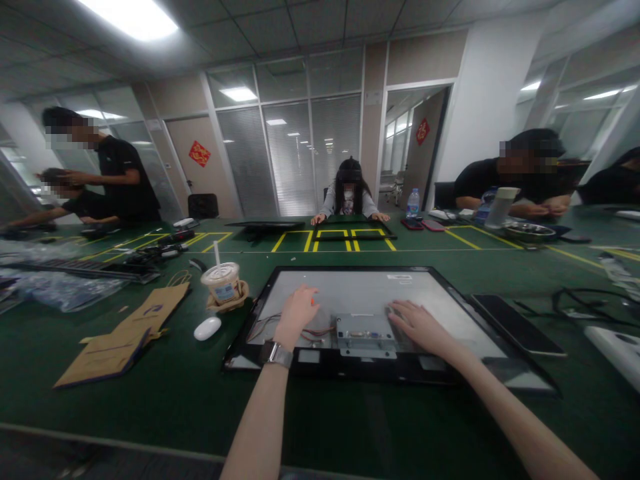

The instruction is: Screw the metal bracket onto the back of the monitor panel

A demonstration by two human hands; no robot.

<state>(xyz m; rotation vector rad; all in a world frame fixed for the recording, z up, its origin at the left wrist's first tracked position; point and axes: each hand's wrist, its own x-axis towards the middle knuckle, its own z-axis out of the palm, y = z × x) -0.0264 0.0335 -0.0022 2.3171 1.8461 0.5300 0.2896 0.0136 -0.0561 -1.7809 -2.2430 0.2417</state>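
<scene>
A display panel (350, 287) with a black frame lies on the green table, its pale back facing up. Mounted near its front edge is a metal box with connector ports (365, 333), and thin wires (320, 331) run leftward from it. My left hand (297, 312), with a watch (277, 354) at the wrist, rests over the left part of the panel, fingers apart and slightly bent. A small orange-red spot shows by its fingertips; what it is I cannot make out. On the panel just right of the box, my right hand (414, 325) lies flat, fingers spread, holding nothing.
Left of the panel stand a drink cup with a straw (221, 283), a white mouse (207, 328) and a paper bag (125, 333). To the right lie a dark flat slab (517, 323), cables (575, 303) and a white device (615, 350). Several people sit or stand around the table.
</scene>
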